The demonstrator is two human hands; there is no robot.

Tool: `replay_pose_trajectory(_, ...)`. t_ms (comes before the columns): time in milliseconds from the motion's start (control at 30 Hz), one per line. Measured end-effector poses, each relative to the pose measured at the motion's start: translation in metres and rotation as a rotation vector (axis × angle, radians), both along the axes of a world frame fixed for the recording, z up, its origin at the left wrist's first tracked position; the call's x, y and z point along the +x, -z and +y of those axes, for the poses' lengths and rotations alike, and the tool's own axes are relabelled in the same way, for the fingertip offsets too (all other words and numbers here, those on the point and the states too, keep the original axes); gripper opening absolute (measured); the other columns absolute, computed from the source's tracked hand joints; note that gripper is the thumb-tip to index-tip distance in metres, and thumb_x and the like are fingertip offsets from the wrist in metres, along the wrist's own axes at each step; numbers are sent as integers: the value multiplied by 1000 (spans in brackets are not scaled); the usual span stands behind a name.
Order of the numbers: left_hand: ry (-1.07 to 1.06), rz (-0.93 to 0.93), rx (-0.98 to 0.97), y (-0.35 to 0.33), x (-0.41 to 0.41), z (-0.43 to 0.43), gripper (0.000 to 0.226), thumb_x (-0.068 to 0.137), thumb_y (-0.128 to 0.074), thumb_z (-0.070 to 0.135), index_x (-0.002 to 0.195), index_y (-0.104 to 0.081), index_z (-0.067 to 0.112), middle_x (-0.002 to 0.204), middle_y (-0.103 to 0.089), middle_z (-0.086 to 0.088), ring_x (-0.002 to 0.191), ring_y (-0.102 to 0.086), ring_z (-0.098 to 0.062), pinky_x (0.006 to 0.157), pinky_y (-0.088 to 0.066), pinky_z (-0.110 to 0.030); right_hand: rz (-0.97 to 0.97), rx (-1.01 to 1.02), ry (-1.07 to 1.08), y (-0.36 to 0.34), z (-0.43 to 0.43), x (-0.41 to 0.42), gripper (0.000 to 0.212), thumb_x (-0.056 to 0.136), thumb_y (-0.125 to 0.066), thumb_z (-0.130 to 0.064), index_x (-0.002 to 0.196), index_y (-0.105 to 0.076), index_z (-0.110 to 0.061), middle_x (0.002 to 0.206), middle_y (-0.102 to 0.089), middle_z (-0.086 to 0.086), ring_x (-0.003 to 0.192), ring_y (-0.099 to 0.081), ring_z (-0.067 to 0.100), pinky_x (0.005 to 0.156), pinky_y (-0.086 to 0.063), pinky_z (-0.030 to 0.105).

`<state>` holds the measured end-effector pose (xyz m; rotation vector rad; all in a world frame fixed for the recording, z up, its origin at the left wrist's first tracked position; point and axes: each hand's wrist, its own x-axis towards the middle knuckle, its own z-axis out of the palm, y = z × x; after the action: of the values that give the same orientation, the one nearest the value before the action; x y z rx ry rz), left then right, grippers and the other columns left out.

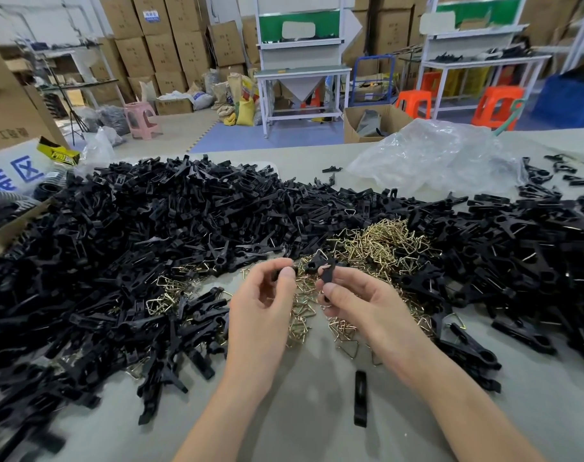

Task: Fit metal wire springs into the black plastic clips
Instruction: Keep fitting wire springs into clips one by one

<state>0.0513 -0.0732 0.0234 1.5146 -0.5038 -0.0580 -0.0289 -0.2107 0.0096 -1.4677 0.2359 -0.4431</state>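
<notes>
My left hand [262, 305] pinches a small black clip piece [285, 272] between thumb and fingers. My right hand [357, 305] grips another black plastic clip [324, 270] by its lower end, its head pointing up and left. The two pieces are held close together above a heap of brass-coloured wire springs [380, 245]. More springs [304, 321] lie scattered under and between my hands. A big pile of black clips [150, 235] covers the table's left and middle.
Another heap of black clips [534, 255] fills the right side. One single clip half [360, 398] lies alone near the front. A crumpled clear plastic bag [434, 155] sits at the back right, a cardboard box [3, 225] at the left edge.
</notes>
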Motion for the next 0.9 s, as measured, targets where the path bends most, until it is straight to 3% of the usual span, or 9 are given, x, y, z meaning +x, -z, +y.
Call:
replay_pose_trajectory(133,94,2,50,-1,-2,0,11,98,-61,30,97,-71,29,70,-68,6,65,-61,-4,61,-47,-14,-15,-10,20,-1,-1,-1,27,89,-72,-27,110,-75,-44,112,-76,-7,97,-74,12,80,-57,20)
replay_pose_trajectory(233,138,11,82,0,-2,-1,24,95,-57,42,89,-70,23,72,-70,5,65,-62,-4,59,-48,-15,-16,-43,13,-3,0,-2,31,95,-70,-19,113,-74,-44,114,-75,-10,97,-72,10,82,-57,21)
replay_pose_trajectory(333,182,50,62,0,-3,-1,23,100,-52,35,97,-70,21,79,-73,4,63,-63,-8,55,-50,-21,-23,-57,-1,-5,1,-3,35,95,-70,-17,113,-74,-47,113,-75,-10,97,-71,10,84,-57,23)
replay_pose_trajectory(433,190,44,80,-1,-1,-1,24,104,-46,28,109,-69,32,73,-67,12,57,-55,-4,53,-46,-17,-24,-60,-3,-5,2,-3,37,95,-70,-16,114,-73,-47,114,-75,-10,97,-71,12,84,-57,22)
replay_pose_trajectory(567,280,-5,165,-2,-2,-1,32,107,-41,20,113,-62,44,77,-64,21,63,-51,2,61,-45,-13,-15,-39,27,-1,1,-2,45,94,-71,-14,131,-66,-39,112,-75,-8,93,-73,12,80,-56,20)
replay_pose_trajectory(633,283,-30,188,-2,-3,-1,34,107,-41,18,115,-62,43,80,-66,18,67,-52,0,62,-47,-18,-17,-54,28,0,0,-2,49,93,-71,-15,134,-63,-40,111,-75,-10,92,-73,11,79,-55,19)
replay_pose_trajectory(700,265,-69,214,-1,-3,-2,33,107,-42,18,124,-63,37,94,-73,11,81,-61,-2,75,-53,-28,-27,-78,21,-1,0,-3,48,93,-71,-15,131,-64,-45,111,-75,-11,91,-73,11,79,-55,19)
replay_pose_trajectory(767,252,-88,221,0,-2,-2,33,107,-42,18,130,-62,30,107,-74,11,99,-66,-1,91,-53,-26,-32,-84,22,-1,0,-2,47,93,-71,-14,125,-66,-49,110,-75,-11,89,-72,10,79,-55,19)
replay_pose_trajectory(900,254,-119,226,-1,-5,0,33,107,-42,19,118,-65,41,99,-74,17,88,-67,-8,79,-53,-22,-25,-96,26,-1,1,-1,48,93,-72,-14,123,-66,-51,110,-75,-14,89,-72,8,80,-56,21)
